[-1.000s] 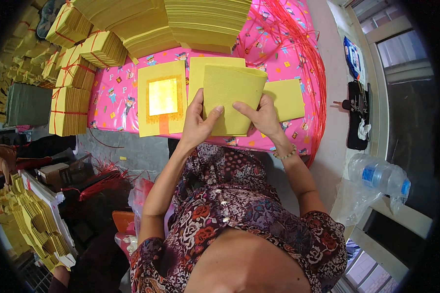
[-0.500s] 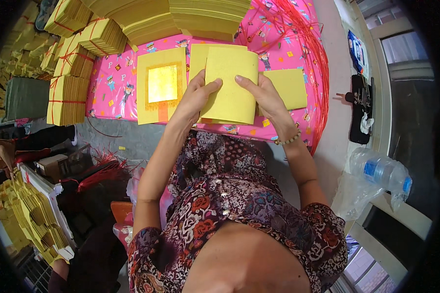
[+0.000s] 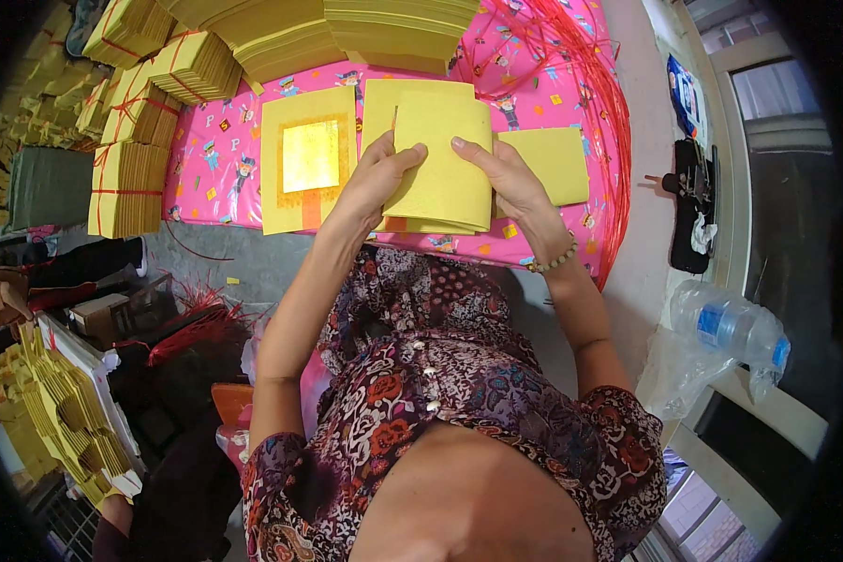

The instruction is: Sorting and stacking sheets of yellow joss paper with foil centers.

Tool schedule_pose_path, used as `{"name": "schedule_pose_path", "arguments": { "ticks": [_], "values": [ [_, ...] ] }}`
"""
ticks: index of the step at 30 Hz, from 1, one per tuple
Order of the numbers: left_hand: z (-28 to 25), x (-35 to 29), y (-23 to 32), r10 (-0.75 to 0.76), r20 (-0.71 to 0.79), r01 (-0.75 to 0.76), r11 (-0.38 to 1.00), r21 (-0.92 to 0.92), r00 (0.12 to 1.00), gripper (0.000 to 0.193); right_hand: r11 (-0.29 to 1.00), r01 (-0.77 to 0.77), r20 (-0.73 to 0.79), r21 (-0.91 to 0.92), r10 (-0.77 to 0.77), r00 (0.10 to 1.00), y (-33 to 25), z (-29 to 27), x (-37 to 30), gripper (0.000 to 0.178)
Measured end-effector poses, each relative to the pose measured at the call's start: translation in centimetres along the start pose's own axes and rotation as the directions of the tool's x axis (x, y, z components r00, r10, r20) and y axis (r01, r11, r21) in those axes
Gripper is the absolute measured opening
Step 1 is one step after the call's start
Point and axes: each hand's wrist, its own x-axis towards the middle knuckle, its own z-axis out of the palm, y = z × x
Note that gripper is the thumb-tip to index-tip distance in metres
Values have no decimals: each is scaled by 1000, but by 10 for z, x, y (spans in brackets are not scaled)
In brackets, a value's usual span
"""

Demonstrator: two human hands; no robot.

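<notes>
Both my hands grip a yellow paper sheet (image 3: 440, 192) that curves over in a fold on its right side. My left hand (image 3: 377, 178) pinches its left edge, thumb on top and fingers underneath. On the right edge my right hand (image 3: 513, 178) does the same, with a beaded bracelet at the wrist. Some flat yellow paper (image 3: 379, 98) shows behind the held sheet. Left of it lies a yellow sheet (image 3: 271, 140) bearing a shiny gold foil square (image 3: 311, 155). A smaller yellow piece (image 3: 548, 169) lies partly behind my right hand.
Pink printed cloth (image 3: 215, 187) covers the table. Tall yellow paper stacks (image 3: 393, 37) stand at the back, and bundles tied with red string (image 3: 129, 192) at the left. Red strands (image 3: 609, 140) hang over the right side. Another person's hand (image 3: 115, 513) is by yellow stacks, lower left.
Both hands have stayed on the folded sheet. The sheet's top edge has shifted slightly and its lower edge sits a little higher; the view has moved slightly.
</notes>
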Motion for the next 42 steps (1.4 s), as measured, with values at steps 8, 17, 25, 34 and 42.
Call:
{"name": "schedule_pose_path", "arguments": {
  "ticks": [8, 17, 25, 34, 42],
  "values": [
    [-18, 12, -35, 532, 96, -540, 829, 147, 842, 30, 760, 497, 51, -419, -527, 849, 3, 10, -8, 39],
    [-25, 7, -69, 723, 169, -737, 621, 266, 670, 11, 771, 478, 190, -420, -440, 877, 22, -7, -16, 30],
    [-28, 7, -73, 724, 174, -735, 603, 309, 668, 12, 705, 460, 216, -539, -412, 885, 20, -13, -15, 33],
    [-10, 13, -16, 434, 72, -439, 893, 101, 898, 39, 762, 389, 64, -518, -419, 906, -11, -1, -2, 39],
    [-7, 21, -4, 157, 27, -158, 986, 43, 987, 37, 932, 191, 13, -308, -197, 980, -16, 1, 3, 39]
  ]
}}
